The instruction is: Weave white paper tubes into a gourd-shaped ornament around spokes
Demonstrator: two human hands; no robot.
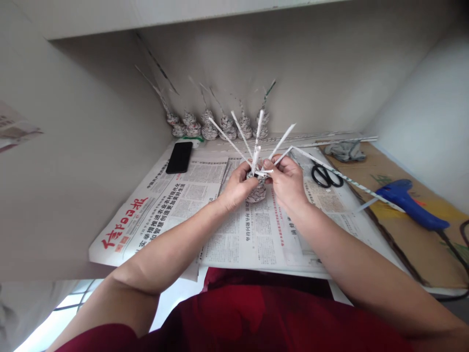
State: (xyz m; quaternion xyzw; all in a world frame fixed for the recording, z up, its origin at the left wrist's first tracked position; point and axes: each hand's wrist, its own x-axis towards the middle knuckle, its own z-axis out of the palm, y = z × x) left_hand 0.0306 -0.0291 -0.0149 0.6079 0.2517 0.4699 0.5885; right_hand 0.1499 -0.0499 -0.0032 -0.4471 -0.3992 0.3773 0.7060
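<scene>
Between my hands stands a small woven newspaper gourd (256,193), with several rolled paper sticks (257,128) fanning up and outward from its top. My left hand (240,185) is closed around the gourd's left side, its thumb lying across the front near the dark opening. My right hand (287,180) pinches at the base of the sticks on the right side. One long paper strip (330,169) rises from the right hand, bends at a fold and slopes down to the right, its far end crossing the glue gun. The fingers behind the gourd are partly hidden.
Several finished paper gourds (209,126) stand along the back wall. A black phone (179,157) lies on the newspaper (172,205) at left. At right are black-handled scissors (327,176), a blue glue gun (412,200) on cardboard (388,244), and a crumpled grey cloth (345,151). A shelf edge overhangs.
</scene>
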